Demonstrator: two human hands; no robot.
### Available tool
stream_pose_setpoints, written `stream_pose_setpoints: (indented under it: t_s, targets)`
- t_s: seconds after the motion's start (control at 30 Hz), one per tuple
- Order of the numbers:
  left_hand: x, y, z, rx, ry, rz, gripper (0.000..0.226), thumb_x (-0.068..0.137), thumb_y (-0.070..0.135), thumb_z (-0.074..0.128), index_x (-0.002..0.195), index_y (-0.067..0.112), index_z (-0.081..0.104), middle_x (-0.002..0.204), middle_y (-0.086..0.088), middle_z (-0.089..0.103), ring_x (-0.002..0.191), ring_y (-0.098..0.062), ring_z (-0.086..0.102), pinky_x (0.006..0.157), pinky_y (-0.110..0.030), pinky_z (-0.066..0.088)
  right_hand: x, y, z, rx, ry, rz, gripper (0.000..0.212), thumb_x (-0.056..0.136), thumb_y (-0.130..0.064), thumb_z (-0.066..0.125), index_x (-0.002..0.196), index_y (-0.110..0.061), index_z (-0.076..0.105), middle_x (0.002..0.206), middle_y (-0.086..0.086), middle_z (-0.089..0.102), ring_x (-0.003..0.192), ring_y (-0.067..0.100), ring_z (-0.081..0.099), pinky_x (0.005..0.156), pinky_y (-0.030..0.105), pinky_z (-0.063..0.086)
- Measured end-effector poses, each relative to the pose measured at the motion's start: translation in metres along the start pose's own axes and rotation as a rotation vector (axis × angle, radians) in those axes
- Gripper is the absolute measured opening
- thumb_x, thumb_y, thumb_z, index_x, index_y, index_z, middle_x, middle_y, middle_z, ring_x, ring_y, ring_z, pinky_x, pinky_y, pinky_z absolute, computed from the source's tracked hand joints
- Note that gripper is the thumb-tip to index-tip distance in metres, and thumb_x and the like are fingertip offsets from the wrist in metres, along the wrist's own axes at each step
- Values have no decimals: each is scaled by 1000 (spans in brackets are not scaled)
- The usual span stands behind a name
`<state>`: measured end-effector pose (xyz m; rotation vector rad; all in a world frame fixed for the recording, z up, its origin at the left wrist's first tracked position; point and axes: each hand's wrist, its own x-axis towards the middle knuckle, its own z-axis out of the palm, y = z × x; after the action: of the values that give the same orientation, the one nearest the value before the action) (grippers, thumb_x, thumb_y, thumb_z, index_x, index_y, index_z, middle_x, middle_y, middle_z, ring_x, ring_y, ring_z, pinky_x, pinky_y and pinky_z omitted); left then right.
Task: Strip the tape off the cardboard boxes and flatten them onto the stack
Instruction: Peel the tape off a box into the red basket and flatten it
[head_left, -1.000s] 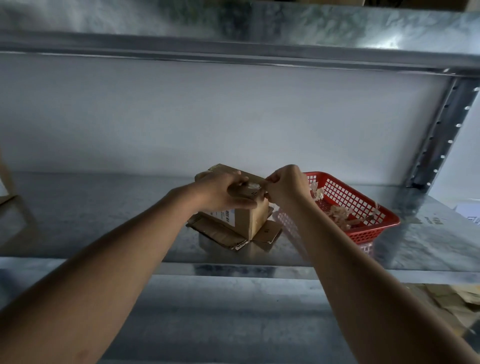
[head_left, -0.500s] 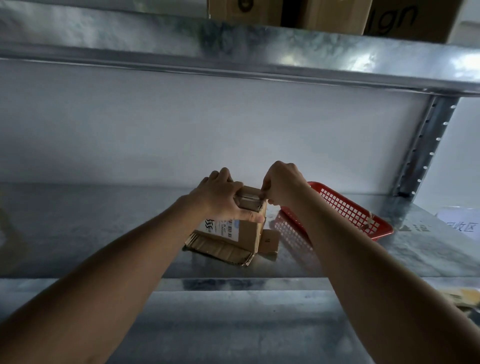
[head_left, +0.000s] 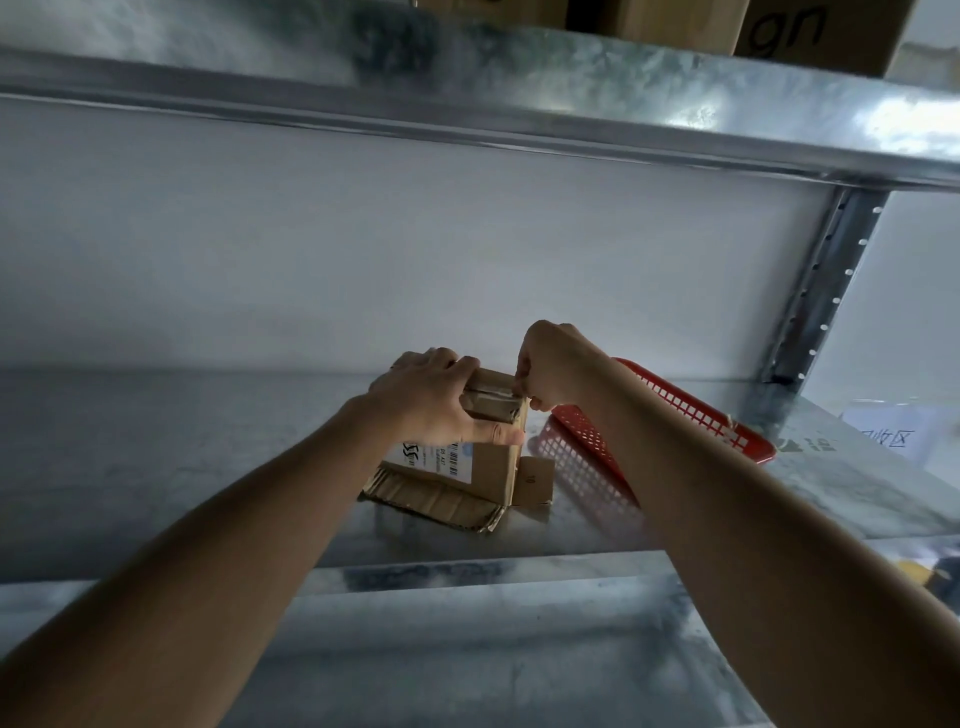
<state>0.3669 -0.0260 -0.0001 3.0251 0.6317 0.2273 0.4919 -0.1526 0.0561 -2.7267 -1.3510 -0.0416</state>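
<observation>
Two bare forearms reach in from the lower corners over the front lip of a galvanised metal shelf (head_left: 156, 467). On it lies a stack of flattened cardboard (head_left: 436, 501), its corrugated edges facing the camera, and a small cardboard box (head_left: 493, 457) stands upright on top of that stack with a white printed label on its near face. The left hand (head_left: 431, 402) grips the top of the box, fingers curled over its far edge and the thumb pressed flat along the near face. The right hand (head_left: 558, 366) sits at the box's top right corner with its fingers bunched tight in a pinch on the tape (head_left: 511, 399) there; the tape itself is hard to make out. Just beside the box, to the right, a red plastic basket (head_left: 691, 415) rests tilted on the shelf, partly hidden behind the right forearm. Beyond is a pale wall, a perforated upright post (head_left: 826, 291), and an upper shelf carrying brown boxes (head_left: 815, 31).
</observation>
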Motion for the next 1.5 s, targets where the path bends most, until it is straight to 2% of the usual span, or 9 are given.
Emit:
stream_pose_setpoints:
  t_s: [0.17,0.47,0.67,0.77,0.97,1.07,1.2,1.43,1.5]
  targets:
    - [-2,2,0,1,17,-13,125,50,114,31,146,34,39,148,-2,44,136,-28,41,113,-54,37,-10,-5,7,-64,-20,-88,15,94,6,57,86,-8,56,77,3,54,66,13,50,52,22,37]
    - [-5,5,-4,-12,15,-9,118,52,113,32,140,36,45,140,-1,49,130,-27,45,110,-52,39,-22,7,17,-12,-8,-207,17,98,3,47,105,-13,48,93,0,43,80,14,49,62,25,37]
    - [-7,4,-6,26,-7,18,120,59,109,34,151,31,35,146,-3,45,135,-27,42,113,-50,36,-28,6,11,29,-53,-198,13,103,-4,47,107,-7,59,99,9,60,87,21,61,66,25,47]
    - [-6,5,-7,38,-29,10,126,57,111,30,154,30,32,148,-3,44,136,-27,41,114,-51,35,-24,10,14,284,-35,-115,11,101,-3,59,110,-5,65,103,10,70,90,22,74,80,36,64]
    - [-4,7,-7,57,-54,-20,134,51,114,23,157,32,27,154,-2,40,141,-29,37,116,-52,33,-33,38,16,1049,79,-9,9,97,-8,70,103,-3,67,86,14,79,79,23,79,81,41,65]
    - [-5,9,-8,50,-43,-16,136,51,115,22,159,32,26,157,-2,37,144,-28,35,118,-52,31,-39,40,30,1000,56,4,13,92,-10,75,105,-10,73,95,9,78,80,18,79,78,37,65]
    - [-12,13,-14,20,-68,-45,131,58,109,32,162,31,18,163,-1,28,147,-29,28,121,-51,26,-46,33,43,1023,258,55,9,85,-9,82,93,-12,80,80,2,78,69,14,77,67,26,64]
    - [-15,18,-16,29,-68,-49,121,66,103,38,161,31,20,163,-1,28,147,-28,27,119,-48,26,-50,24,71,1139,406,90,4,90,-11,79,90,-15,80,82,-3,77,70,4,74,61,23,61]
    - [-15,17,-16,30,-74,-48,122,66,104,36,162,31,17,164,-1,27,148,-28,26,120,-49,26,-48,23,71,1129,355,107,5,93,-16,76,88,-17,78,83,-2,77,71,7,76,68,32,65]
